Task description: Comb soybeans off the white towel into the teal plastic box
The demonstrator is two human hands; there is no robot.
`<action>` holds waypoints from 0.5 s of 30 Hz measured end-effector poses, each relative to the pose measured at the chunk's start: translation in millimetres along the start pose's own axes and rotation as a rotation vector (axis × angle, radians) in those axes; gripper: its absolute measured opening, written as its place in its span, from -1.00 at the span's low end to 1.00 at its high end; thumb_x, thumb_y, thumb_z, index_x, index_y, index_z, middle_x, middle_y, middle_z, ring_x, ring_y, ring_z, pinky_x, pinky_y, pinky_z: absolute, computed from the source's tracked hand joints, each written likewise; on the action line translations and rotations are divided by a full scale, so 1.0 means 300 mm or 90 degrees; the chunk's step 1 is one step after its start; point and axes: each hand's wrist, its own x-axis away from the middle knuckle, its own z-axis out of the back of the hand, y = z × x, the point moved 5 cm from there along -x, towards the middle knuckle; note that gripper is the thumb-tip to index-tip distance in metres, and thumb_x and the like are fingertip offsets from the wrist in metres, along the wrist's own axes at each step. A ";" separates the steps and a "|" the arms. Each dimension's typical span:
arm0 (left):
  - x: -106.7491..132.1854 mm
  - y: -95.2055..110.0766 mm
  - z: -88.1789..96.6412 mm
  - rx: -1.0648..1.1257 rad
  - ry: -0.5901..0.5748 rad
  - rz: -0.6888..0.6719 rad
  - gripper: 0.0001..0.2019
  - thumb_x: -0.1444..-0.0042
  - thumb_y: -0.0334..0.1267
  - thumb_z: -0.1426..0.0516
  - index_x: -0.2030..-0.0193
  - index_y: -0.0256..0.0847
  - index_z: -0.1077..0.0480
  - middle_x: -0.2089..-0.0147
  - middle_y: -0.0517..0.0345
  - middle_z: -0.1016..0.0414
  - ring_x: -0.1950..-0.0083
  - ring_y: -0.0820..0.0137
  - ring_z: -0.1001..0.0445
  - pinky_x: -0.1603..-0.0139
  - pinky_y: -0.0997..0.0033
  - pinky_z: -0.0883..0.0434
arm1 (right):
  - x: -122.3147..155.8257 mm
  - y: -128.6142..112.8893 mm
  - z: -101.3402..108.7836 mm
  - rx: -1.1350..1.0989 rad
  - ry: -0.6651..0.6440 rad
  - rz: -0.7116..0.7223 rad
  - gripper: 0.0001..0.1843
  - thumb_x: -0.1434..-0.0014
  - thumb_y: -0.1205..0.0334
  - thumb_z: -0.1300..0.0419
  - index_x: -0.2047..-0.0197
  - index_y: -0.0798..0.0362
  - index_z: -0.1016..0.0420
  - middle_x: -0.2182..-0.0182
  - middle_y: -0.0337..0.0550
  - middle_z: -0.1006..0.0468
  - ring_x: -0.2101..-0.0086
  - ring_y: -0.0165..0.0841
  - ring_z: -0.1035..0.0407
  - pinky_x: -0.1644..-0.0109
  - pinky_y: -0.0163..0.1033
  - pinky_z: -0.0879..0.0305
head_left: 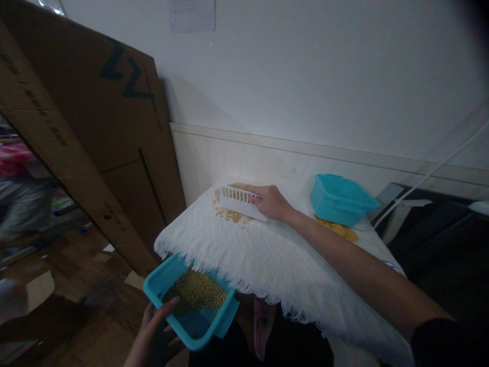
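My left hand (160,326) grips the near rim of a blue plastic bin (194,339), with its thumb over the edge. Soybeans (200,288) lie heaped inside this bin, which hangs tilted below the fringed edge of a white tablecloth (263,257). My right hand (272,201) is closed around the end of a flat white plastic piece with a row of slots (240,203). That piece stands on edge on the cloth. Loose soybeans (232,216) are scattered on both sides of it, and some show through its slots.
A second blue bin (340,204) stands at the table's right, with orange-yellow slices (346,232) beside it. A tall cardboard box (114,127) rises at the left. The wall (324,76) closes off the back. A white cable (431,176) slants across the right.
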 end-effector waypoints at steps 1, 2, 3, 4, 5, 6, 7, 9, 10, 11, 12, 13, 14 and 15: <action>-0.006 -0.002 0.003 -0.001 -0.003 0.004 -0.26 -0.06 -0.18 -0.39 -0.36 0.06 -0.25 -0.12 -0.18 -0.59 0.15 -0.09 -0.73 0.11 -0.16 -0.63 | 0.003 -0.004 -0.008 0.009 0.000 -0.008 -0.79 -0.28 0.36 -0.20 0.19 0.02 -0.71 0.23 -0.10 -0.73 0.25 -0.28 -0.53 0.13 -0.24 -0.31; -0.013 -0.005 0.007 -0.004 -0.006 0.007 -0.23 -0.03 -0.17 -0.41 -0.37 0.08 -0.25 -0.14 -0.19 -0.59 0.14 -0.10 -0.73 0.10 -0.18 -0.63 | 0.005 -0.006 -0.017 0.011 0.002 -0.014 -0.79 -0.28 0.37 -0.20 0.21 0.03 -0.71 0.23 -0.11 -0.73 0.25 -0.28 -0.52 0.13 -0.24 -0.31; -0.023 -0.007 0.011 -0.006 -0.007 0.009 -0.20 0.00 -0.17 -0.43 -0.38 0.08 -0.24 -0.15 -0.20 -0.59 0.13 -0.11 -0.73 0.08 -0.19 -0.62 | 0.005 -0.006 -0.026 0.008 0.005 -0.020 -0.79 -0.28 0.38 -0.20 0.21 0.02 -0.70 0.23 -0.11 -0.73 0.24 -0.28 -0.52 0.12 -0.24 -0.32; -0.035 -0.010 0.016 -0.004 -0.006 0.007 -0.16 0.03 -0.17 -0.46 -0.38 0.07 -0.23 -0.16 -0.21 -0.59 0.13 -0.11 -0.73 0.07 -0.19 -0.62 | 0.003 -0.005 -0.035 0.001 0.007 -0.026 -0.78 -0.28 0.38 -0.20 0.21 0.02 -0.70 0.22 -0.11 -0.73 0.23 -0.28 -0.52 0.11 -0.23 -0.33; -0.048 -0.013 0.021 0.001 -0.006 0.004 -0.13 0.06 -0.18 -0.47 -0.39 0.05 -0.23 -0.17 -0.23 -0.59 0.13 -0.11 -0.73 0.06 -0.18 -0.62 | 0.000 -0.003 -0.044 -0.008 0.007 -0.030 -0.77 -0.28 0.38 -0.19 0.20 0.01 -0.70 0.21 -0.11 -0.73 0.22 -0.27 -0.53 0.10 -0.23 -0.33; -0.063 -0.017 0.026 0.010 -0.005 -0.002 -0.12 0.07 -0.20 -0.48 -0.38 0.02 -0.24 -0.15 -0.25 -0.60 0.14 -0.10 -0.73 0.05 -0.15 -0.63 | -0.004 -0.001 -0.052 -0.018 0.006 -0.033 -0.77 -0.29 0.37 -0.19 0.19 0.01 -0.71 0.21 -0.12 -0.74 0.21 -0.27 -0.53 0.09 -0.22 -0.34; -0.078 -0.021 0.030 0.018 -0.004 -0.007 -0.13 0.07 -0.22 -0.49 -0.38 -0.02 -0.26 -0.11 -0.25 -0.62 0.16 -0.08 -0.74 0.05 -0.11 -0.63 | -0.008 0.001 -0.058 -0.027 0.003 -0.034 -0.77 -0.30 0.37 -0.19 0.18 0.01 -0.71 0.20 -0.12 -0.74 0.20 -0.27 -0.53 0.08 -0.22 -0.34; -0.107 -0.029 0.039 0.018 0.002 -0.010 -0.16 0.07 -0.25 -0.49 -0.35 -0.06 -0.29 -0.01 -0.20 -0.65 0.20 -0.03 -0.74 0.07 -0.01 -0.65 | -0.019 0.001 -0.068 -0.039 -0.007 -0.035 -0.78 -0.31 0.35 -0.20 0.17 0.00 -0.71 0.21 -0.12 -0.74 0.21 -0.27 -0.53 0.10 -0.22 -0.35; -0.118 -0.033 0.045 0.015 0.009 -0.008 -0.17 0.08 -0.26 -0.50 -0.34 -0.08 -0.30 0.03 -0.16 -0.66 0.21 0.01 -0.74 0.08 0.04 -0.65 | -0.025 0.000 -0.072 -0.042 -0.011 -0.035 -0.79 -0.31 0.34 -0.21 0.18 0.01 -0.71 0.22 -0.12 -0.74 0.22 -0.28 -0.53 0.11 -0.22 -0.35; -0.127 -0.036 0.049 0.014 0.013 -0.004 -0.17 0.09 -0.26 -0.50 -0.33 -0.08 -0.30 0.05 -0.13 -0.66 0.21 0.04 -0.74 0.09 0.08 -0.65 | -0.031 -0.003 -0.074 -0.043 -0.015 -0.035 -0.79 -0.30 0.35 -0.21 0.18 0.01 -0.71 0.22 -0.12 -0.73 0.23 -0.29 -0.53 0.12 -0.22 -0.35; -0.133 -0.037 0.052 0.017 0.011 0.002 -0.16 0.09 -0.26 -0.51 -0.33 -0.07 -0.30 0.05 -0.12 -0.66 0.21 0.05 -0.74 0.09 0.10 -0.65 | -0.038 -0.007 -0.076 -0.043 -0.017 -0.035 -0.79 -0.30 0.35 -0.21 0.19 0.02 -0.71 0.23 -0.12 -0.73 0.25 -0.29 -0.52 0.13 -0.23 -0.34; -0.135 -0.038 0.053 0.022 0.004 0.009 -0.15 0.10 -0.26 -0.51 -0.33 -0.05 -0.29 0.04 -0.12 -0.66 0.20 0.04 -0.74 0.08 0.09 -0.65 | -0.045 -0.011 -0.077 -0.042 -0.016 -0.037 -0.79 -0.29 0.36 -0.21 0.19 0.02 -0.71 0.23 -0.11 -0.73 0.25 -0.29 -0.52 0.14 -0.23 -0.34; -0.135 -0.036 0.054 0.026 -0.004 0.015 -0.12 0.12 -0.25 -0.52 -0.34 -0.03 -0.27 0.02 -0.12 -0.66 0.19 0.03 -0.74 0.08 0.07 -0.65 | -0.053 -0.016 -0.078 -0.040 -0.015 -0.038 -0.78 -0.29 0.37 -0.21 0.19 0.03 -0.72 0.23 -0.10 -0.73 0.25 -0.29 -0.53 0.14 -0.24 -0.34; -0.132 -0.035 0.050 0.037 -0.023 0.024 -0.09 0.12 -0.25 -0.52 -0.37 -0.01 -0.25 0.00 -0.13 -0.66 0.18 0.01 -0.74 0.07 0.04 -0.65 | -0.060 -0.020 -0.080 -0.039 -0.014 -0.039 -0.78 -0.28 0.38 -0.20 0.19 0.03 -0.72 0.23 -0.08 -0.73 0.24 -0.28 -0.53 0.14 -0.24 -0.33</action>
